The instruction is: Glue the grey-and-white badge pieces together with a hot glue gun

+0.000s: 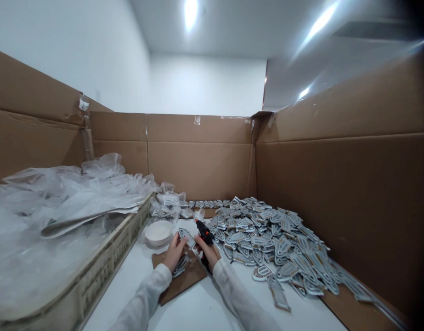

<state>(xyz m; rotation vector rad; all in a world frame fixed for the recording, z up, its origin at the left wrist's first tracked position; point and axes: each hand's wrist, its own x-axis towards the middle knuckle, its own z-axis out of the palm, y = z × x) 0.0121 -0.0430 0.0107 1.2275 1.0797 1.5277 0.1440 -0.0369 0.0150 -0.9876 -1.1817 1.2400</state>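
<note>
My left hand (173, 253) holds a small grey and white patch-like piece (187, 236) up by its lower end. My right hand (208, 253) grips a black glue gun with an orange tip (203, 231), its nozzle close to the piece. Both hands hover over a brown cardboard sheet (184, 282) on the white table, where a few more of the same pieces (181, 265) lie under my left hand. Both arms wear white sleeves.
A large heap of the same pieces (277, 243) spreads to the right. A white bowl (159, 232) sits just beyond my left hand. A beige crate (94, 271) full of clear plastic bags stands on the left. Cardboard walls (336, 184) enclose the table.
</note>
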